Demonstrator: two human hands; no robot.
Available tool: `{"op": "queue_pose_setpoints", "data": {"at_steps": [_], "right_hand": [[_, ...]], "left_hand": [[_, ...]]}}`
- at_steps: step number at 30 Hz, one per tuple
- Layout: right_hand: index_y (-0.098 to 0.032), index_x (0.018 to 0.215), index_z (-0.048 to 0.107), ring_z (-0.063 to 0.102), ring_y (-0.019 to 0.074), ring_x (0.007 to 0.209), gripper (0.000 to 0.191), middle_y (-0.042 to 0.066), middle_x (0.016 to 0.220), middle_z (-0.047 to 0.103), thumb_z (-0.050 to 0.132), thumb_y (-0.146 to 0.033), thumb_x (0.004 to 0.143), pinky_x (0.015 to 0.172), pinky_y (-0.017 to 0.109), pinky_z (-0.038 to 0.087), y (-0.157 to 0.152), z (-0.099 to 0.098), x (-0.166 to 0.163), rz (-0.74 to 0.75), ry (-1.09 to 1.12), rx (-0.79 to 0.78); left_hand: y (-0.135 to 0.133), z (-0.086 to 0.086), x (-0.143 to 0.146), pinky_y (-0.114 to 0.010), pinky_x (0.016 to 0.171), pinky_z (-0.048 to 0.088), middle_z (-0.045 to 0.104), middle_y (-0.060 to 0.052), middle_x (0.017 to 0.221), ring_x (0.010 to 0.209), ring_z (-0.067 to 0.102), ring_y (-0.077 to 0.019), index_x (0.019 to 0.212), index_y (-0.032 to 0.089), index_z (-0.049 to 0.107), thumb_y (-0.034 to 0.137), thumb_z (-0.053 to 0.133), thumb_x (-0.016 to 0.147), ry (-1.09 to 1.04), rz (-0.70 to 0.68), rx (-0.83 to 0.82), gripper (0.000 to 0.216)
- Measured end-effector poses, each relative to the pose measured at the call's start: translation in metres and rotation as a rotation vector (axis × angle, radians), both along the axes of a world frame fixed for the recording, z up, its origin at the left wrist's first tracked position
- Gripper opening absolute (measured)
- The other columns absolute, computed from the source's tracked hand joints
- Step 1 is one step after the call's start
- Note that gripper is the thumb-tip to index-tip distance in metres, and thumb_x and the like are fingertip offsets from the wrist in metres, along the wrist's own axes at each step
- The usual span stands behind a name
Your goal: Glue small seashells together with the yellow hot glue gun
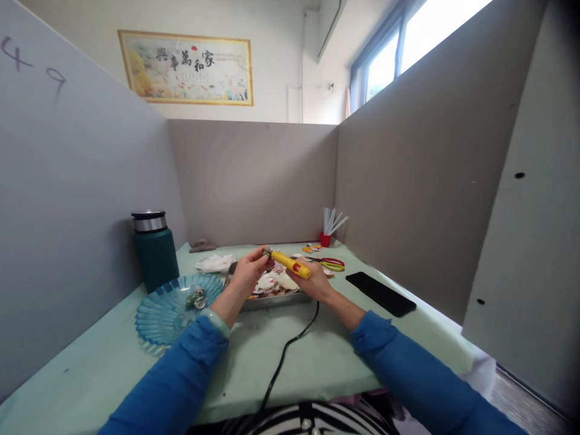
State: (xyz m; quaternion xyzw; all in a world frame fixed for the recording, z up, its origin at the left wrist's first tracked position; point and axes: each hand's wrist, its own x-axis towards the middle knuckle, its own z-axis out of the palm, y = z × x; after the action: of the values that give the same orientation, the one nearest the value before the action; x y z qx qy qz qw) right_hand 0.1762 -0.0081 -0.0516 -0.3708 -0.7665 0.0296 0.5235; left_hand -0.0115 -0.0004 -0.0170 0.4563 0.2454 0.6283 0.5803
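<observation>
My right hand (312, 281) is closed around a yellow glue gun (290, 264) with a red part near its rear end. Its front points left, to the fingers of my left hand (250, 270). Those fingers pinch a small greyish piece (267, 249) right at the tip; its exact kind is too small to make out. Beneath both hands stands a metal tray (276, 300) filled with flat whitish and reddish pieces (268, 282). A black cord (290, 344) runs from below my right hand towards my lap.
A blue fluted glass plate (156, 314) holds a small green and silvery cluster (197, 298). Behind it stands a teal bottle (155, 257). Red-and-yellow-handled pliers or scissors (333, 263), a black phone-like slab (380, 293) and a red cup (325, 240) of white sticks lie right. Partitions enclose the table.
</observation>
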Motion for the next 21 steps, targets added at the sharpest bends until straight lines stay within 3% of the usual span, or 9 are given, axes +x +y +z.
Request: {"op": "queue_pose_setpoints", "data": {"at_steps": [21], "right_hand": [[-0.020,0.075,0.063,0.048,0.0117,0.054,0.024,0.000,0.061,0.057,0.054,-0.041,0.082,0.055,0.021,0.037,-0.0019,0.0019,0.0003,-0.008,-0.025,0.021]], "left_hand": [[-0.0025,0.0023,0.0012,-0.031,0.078,0.052,0.068,-0.008,0.094,0.076,0.065,-0.0154,0.092,0.011,0.070,0.007,0.071,0.065,0.015,0.020,-0.018,0.027]]}}
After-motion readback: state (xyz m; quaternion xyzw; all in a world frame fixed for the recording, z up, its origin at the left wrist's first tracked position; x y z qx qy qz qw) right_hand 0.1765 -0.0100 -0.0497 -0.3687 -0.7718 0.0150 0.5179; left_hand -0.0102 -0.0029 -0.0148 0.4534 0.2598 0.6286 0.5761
